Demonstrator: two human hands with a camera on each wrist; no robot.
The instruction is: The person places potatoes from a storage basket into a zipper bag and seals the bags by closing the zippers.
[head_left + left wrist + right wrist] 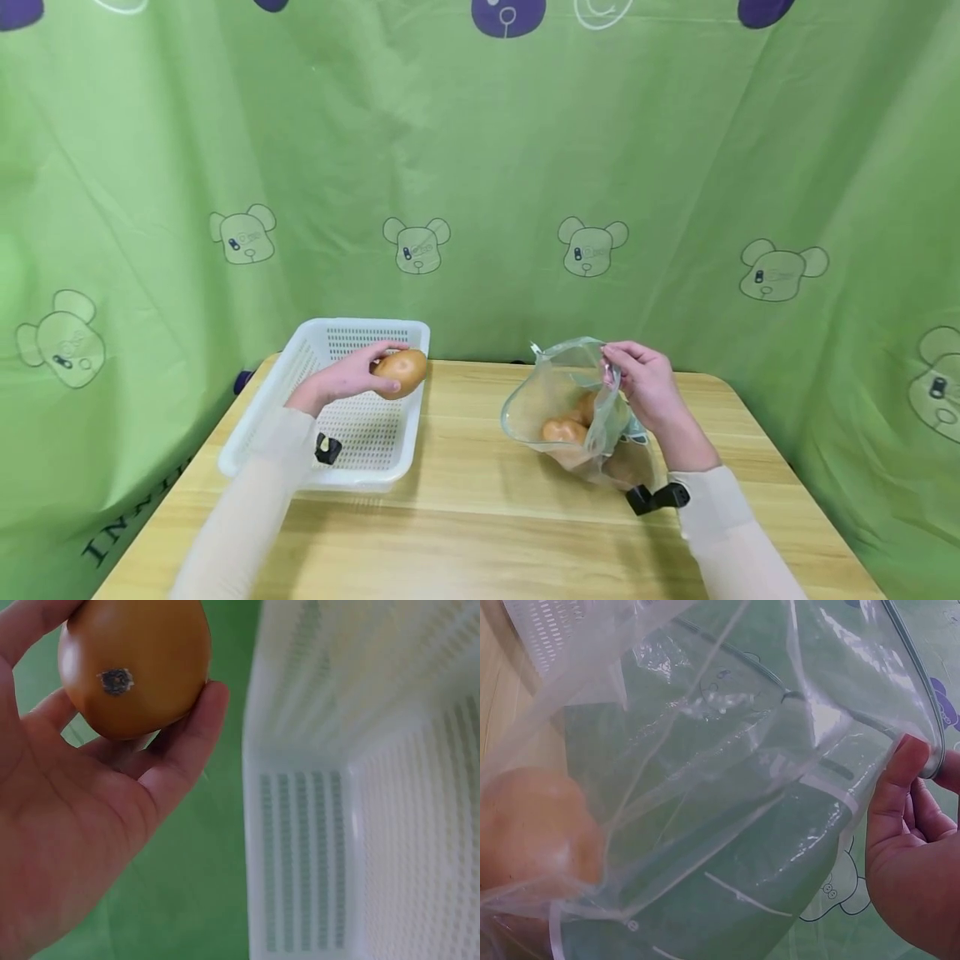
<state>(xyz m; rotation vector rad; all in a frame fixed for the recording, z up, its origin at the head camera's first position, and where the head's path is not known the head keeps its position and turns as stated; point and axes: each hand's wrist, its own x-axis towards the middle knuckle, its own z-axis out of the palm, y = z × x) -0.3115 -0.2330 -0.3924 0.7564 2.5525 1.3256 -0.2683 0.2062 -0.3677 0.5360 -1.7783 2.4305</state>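
Note:
My left hand [348, 377] grips a smooth orange-brown pear [403, 372], fingers and thumb around its sides. In the left wrist view a dark, rough calyx spot shows on the pear [142, 656]. Hand and pear are over the right side of a white slotted plastic basket [411, 433]. On the right, my right hand [643, 379] pinches the rim of a clear zip bag [525, 408] between thumb and fingers, holding its mouth wide. Inside the bag lie several similar pears [564, 431], partly hidden by its folds. The right wrist view shows one pear [536, 832] through the plastic.
Both the basket and the bag are on a light wooden table [457, 492], with a stretch of tabletop between them. A green curtain [480, 292] printed with bear heads hangs behind the table and along its sides.

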